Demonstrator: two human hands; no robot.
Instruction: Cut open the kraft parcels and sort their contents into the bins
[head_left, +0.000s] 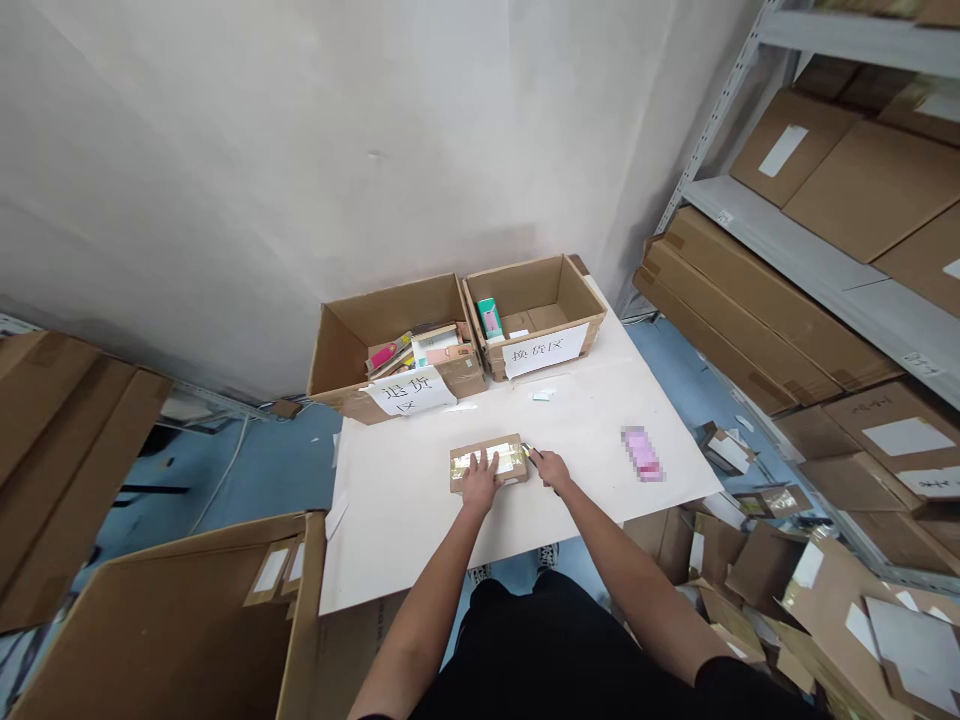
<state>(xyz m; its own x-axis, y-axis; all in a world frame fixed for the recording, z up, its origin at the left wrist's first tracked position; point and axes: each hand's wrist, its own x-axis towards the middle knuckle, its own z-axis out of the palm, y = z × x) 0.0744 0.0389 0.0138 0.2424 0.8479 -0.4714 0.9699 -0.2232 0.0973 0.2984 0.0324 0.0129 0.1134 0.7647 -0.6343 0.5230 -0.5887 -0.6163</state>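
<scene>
A small cardboard box (513, 446) with clear tape and a white label lies on the white table. My left hand (480, 482) rests on top of it, fingers spread and flat against the label side. My right hand (553, 470) is closed around a utility knife (535, 454), its handle dark. The knife's tip is at the box's right end; whether the blade cuts into the cardboard is too small to tell.
Two open cartons with handwritten signs, a left carton (319, 365) and a right carton (585, 300), hold small packages. A blurred pink item (643, 454) lies on the table's right. A big carton (187, 620) stands lower left, shelves (825, 245) of boxes at right, discarded cardboard (765, 560) below.
</scene>
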